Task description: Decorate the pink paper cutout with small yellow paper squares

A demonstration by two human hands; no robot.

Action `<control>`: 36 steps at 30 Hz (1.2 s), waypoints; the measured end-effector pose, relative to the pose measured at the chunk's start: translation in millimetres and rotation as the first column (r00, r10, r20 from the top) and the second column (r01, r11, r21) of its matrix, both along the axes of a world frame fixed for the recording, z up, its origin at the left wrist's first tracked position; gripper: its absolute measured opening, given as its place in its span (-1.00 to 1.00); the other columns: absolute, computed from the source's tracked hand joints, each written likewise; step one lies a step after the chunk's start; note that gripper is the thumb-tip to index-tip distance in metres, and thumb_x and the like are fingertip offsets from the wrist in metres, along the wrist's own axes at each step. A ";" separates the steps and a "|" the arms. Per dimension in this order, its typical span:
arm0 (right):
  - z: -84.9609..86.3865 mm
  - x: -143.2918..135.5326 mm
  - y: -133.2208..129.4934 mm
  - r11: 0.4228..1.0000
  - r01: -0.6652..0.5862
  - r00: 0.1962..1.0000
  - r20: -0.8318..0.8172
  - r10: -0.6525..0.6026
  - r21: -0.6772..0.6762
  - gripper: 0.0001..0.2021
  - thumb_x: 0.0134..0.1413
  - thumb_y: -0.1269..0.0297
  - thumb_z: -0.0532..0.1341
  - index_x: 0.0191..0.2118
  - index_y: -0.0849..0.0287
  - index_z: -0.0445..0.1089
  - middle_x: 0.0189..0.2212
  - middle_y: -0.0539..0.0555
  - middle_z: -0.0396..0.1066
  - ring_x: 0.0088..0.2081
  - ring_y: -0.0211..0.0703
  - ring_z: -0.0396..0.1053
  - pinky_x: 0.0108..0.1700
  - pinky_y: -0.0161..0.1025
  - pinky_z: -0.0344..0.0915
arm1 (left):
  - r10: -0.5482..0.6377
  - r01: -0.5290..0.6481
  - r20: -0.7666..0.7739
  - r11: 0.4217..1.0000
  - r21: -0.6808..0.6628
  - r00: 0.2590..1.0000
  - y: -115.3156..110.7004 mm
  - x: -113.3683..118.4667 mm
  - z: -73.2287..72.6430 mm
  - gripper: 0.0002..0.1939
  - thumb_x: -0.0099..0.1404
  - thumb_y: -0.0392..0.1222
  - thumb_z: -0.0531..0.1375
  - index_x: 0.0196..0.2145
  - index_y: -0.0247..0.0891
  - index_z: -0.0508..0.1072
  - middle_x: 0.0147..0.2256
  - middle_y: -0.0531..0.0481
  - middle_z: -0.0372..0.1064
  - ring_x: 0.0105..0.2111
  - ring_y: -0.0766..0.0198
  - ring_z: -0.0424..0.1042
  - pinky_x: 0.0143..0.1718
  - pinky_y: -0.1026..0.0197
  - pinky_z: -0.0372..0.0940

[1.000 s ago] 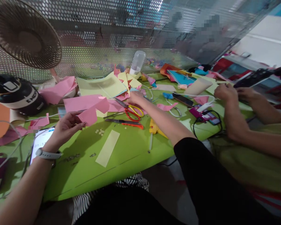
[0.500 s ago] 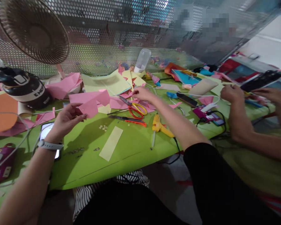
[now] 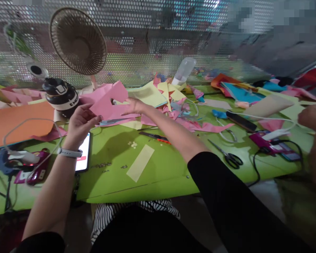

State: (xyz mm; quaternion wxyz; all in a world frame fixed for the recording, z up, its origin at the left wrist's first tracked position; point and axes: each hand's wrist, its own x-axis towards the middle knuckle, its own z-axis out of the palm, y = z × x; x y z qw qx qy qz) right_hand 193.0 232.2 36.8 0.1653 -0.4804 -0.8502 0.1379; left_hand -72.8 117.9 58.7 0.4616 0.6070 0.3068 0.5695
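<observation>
My left hand (image 3: 81,123) pinches a sheet of pink paper (image 3: 105,102) at its lower left edge, thumb and fingers closed on it. My right hand (image 3: 135,106) is at the sheet's right side with fingers apart; whether it touches the paper I cannot tell. Beneath lie more pink paper pieces and thin grey-blue strips (image 3: 113,121). A cutter knife (image 3: 155,137) with an orange handle lies below my right forearm, partly covered by it. Nearer the front edge is a pale yellow paper strip (image 3: 140,163), with small cream bits (image 3: 133,144) to its left.
A phone (image 3: 83,154) lies under my left wrist. Black-handled scissors (image 3: 230,158) rest right of my arm. A fan (image 3: 77,40) and a dark bottle (image 3: 60,96) stand behind. Power strips (image 3: 265,142) with cables lie at the sides. Another person's hand (image 3: 314,117) is at far right.
My right hand has moved left, from beside the red-and-yellow scissors to the pink sheet. My view has turned left. My arm now covers where those scissors and the yellow glue gun lay.
</observation>
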 end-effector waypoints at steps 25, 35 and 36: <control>59.7 42.0 -162.1 0.981 -0.015 0.881 -0.466 -0.078 -0.193 -0.84 -0.03 0.17 0.31 -0.33 0.12 0.43 -0.34 0.03 0.50 -0.31 -0.08 0.44 -0.30 -0.17 0.33 | -0.167 0.165 -0.030 0.984 -0.070 0.985 -19.0 24.7 -11.2 -0.48 0.11 -0.15 0.44 -0.04 -0.27 0.35 -0.40 0.05 0.49 -0.41 0.34 0.52 -0.38 0.31 0.40; 68.4 -10.5 -182.6 0.959 -0.001 0.892 -0.434 -0.127 -0.283 -0.69 -0.03 0.19 0.41 -0.27 0.05 0.26 -0.34 0.03 0.58 -0.29 -0.07 0.51 -0.30 -0.18 0.33 | -0.085 0.123 -0.351 0.989 0.088 0.933 -36.7 40.0 -11.4 -0.60 0.24 -0.18 0.32 -0.01 -0.28 0.35 -0.35 0.02 0.47 -0.39 0.34 0.50 -0.36 0.32 0.38; 71.2 -13.8 -182.9 0.964 0.023 0.911 -0.392 -0.130 -0.266 -0.71 -0.02 0.21 0.40 -0.30 0.05 0.25 -0.35 0.03 0.58 -0.30 -0.08 0.51 -0.31 -0.19 0.31 | -0.047 0.108 -0.396 0.985 0.134 0.917 -38.3 40.6 -11.5 -0.62 0.25 -0.21 0.30 0.00 -0.28 0.36 -0.36 0.03 0.47 -0.38 0.34 0.50 -0.34 0.32 0.38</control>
